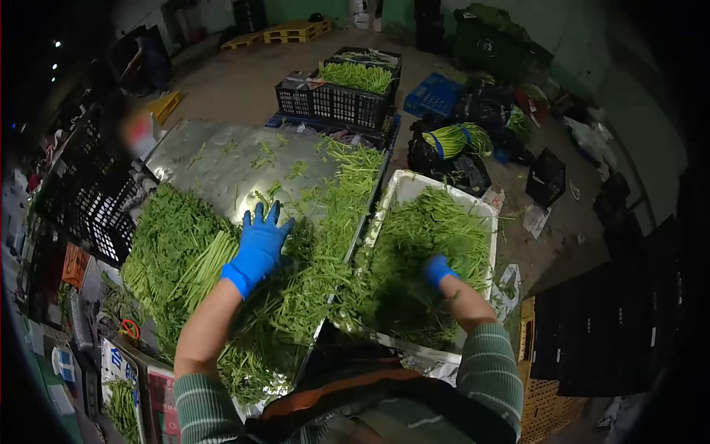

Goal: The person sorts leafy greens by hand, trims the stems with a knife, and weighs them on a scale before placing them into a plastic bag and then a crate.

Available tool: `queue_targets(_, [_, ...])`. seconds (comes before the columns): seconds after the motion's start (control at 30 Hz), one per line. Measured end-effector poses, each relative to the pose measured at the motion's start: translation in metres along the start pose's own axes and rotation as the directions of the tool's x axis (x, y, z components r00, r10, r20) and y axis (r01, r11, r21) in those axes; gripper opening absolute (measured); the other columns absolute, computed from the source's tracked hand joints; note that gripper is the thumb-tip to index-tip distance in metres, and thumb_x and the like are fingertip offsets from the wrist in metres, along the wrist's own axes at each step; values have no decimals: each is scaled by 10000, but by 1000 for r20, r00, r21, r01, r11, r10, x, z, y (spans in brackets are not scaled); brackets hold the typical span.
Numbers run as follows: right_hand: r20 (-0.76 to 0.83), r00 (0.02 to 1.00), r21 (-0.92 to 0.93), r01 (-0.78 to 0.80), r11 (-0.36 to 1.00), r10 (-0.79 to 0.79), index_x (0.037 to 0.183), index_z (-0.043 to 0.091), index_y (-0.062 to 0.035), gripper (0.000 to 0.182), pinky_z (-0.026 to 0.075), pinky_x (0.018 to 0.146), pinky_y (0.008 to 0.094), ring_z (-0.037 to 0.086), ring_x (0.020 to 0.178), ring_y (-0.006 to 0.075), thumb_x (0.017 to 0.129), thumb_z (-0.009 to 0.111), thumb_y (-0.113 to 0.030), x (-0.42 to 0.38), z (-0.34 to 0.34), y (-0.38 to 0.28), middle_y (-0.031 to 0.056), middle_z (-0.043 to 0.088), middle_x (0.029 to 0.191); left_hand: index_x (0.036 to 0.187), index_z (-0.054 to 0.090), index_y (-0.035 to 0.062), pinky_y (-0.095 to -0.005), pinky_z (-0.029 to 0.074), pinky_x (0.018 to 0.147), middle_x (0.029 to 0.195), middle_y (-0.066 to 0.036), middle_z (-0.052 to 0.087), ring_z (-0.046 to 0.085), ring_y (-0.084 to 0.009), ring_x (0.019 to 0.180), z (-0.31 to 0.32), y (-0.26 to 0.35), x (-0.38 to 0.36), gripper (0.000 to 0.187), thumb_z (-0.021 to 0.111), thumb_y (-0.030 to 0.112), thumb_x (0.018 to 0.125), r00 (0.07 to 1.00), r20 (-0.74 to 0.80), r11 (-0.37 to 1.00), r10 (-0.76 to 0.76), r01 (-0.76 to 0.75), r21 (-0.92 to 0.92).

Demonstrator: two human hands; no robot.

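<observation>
My left hand [259, 248], in a blue glove, is open with its fingers spread over loose leafy greens on the metal table [214, 152]. Just left of it lies a big pile of feathery greens [166, 233] with pale stalks [212, 266]. My right hand [438, 271], also gloved in blue, reaches down into a white bin [494, 229] at the table's right side. Greens [433, 222] fill that bin, and some around the hand are blurred. The right fingers are hidden among the leaves, so their grip does not show.
Black crates [336, 103] with green stalks stand beyond the table. A blue crate [436, 96], black bags and bundled green stalks [447, 140] lie on the floor at right. Black crates [92, 196] flank the table's left. A yellow pallet [296, 31] is far back.
</observation>
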State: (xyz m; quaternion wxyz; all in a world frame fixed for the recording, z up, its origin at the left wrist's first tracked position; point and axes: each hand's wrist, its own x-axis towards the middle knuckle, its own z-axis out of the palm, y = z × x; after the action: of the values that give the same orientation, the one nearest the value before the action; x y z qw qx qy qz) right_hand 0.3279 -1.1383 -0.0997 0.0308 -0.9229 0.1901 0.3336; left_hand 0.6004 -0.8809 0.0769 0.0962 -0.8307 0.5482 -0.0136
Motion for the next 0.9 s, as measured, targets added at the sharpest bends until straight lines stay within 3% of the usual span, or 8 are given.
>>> queue_targets(0.07, [85, 990, -188, -95, 978, 113, 1166, 473, -53, 470, 415, 850, 400, 524, 996, 296, 761, 532, -283, 38, 24, 36, 193, 505, 1140, 1103, 561, 182, -454, 331, 924, 1222, -138, 455, 429, -331, 1116, 15, -23, -6, 407, 611, 370, 745, 961, -269, 978, 59, -109, -177])
queue_targets(0.13, [-433, 852, -48, 306, 951, -296, 872, 628, -78, 282, 461, 696, 327, 598, 784, 289, 788, 434, -266, 58, 44, 67, 152, 609, 910, 954, 628, 95, -370, 434, 800, 985, -154, 592, 566, -287, 914, 6, -19, -12, 322, 625, 339, 744, 997, -39, 590, -61, 5, -807])
queue_targets(0.27, [-156, 967, -136, -222, 965, 201, 978, 601, -89, 330, 478, 703, 384, 595, 827, 321, 673, 548, -203, 0, -85, 5, 177, 597, 953, 984, 607, 69, -347, 455, 768, 966, -150, 601, 581, -277, 876, -24, 12, -1, 360, 618, 345, 752, 934, -350, 568, 72, -326, -755])
queue_targets(0.4, [-346, 938, -39, 10, 999, -22, 849, 613, -53, 237, 481, 659, 376, 592, 790, 314, 663, 545, -184, -61, -197, -51, 166, 604, 882, 1248, 400, 147, -370, 390, 905, 1263, -145, 400, 469, -319, 1075, -69, 55, 20, 652, 685, 270, 675, 662, -679, 749, 317, -614, -249])
queue_targets(0.53, [-335, 941, 22, 49, 999, -39, 824, 607, -1, 322, 468, 691, 388, 587, 757, 307, 644, 622, -267, -102, -263, -75, 159, 608, 829, 1256, 387, 165, -362, 464, 733, 1171, -151, 480, 563, -311, 863, -77, 65, 23, 650, 673, 286, 684, 778, -495, 847, 386, -512, -143])
queue_targets(0.63, [-432, 895, 263, 247, 933, -115, 865, 598, 6, 396, 469, 679, 388, 586, 763, 303, 625, 662, -301, -116, -271, -63, 168, 602, 824, 1089, 529, 135, -365, 451, 505, 718, -98, 611, 584, -262, 584, -70, 40, 13, 386, 546, 372, 785, 787, -596, 888, 160, -379, -261])
queue_targets(0.8, [-581, 783, 213, 409, 887, -221, 982, 558, 19, 464, 454, 664, 363, 571, 725, 283, 618, 677, -243, -103, -278, -70, 182, 591, 802, 1057, 579, 122, -303, 454, 564, 783, -137, 616, 611, -219, 656, -62, 25, -20, 323, 586, 301, 788, 835, -523, 626, -168, -320, -711])
queue_targets(0.9, [-577, 789, 410, 504, 760, -212, 946, 572, 30, 414, 464, 666, 342, 588, 746, 244, 616, 686, -193, -102, -293, -76, 165, 607, 834, 1044, 591, 50, -238, 432, 586, 780, -75, 622, 544, -99, 627, -30, -8, -29, 287, 561, 232, 824, 842, -207, 20, -499, -228, -973])
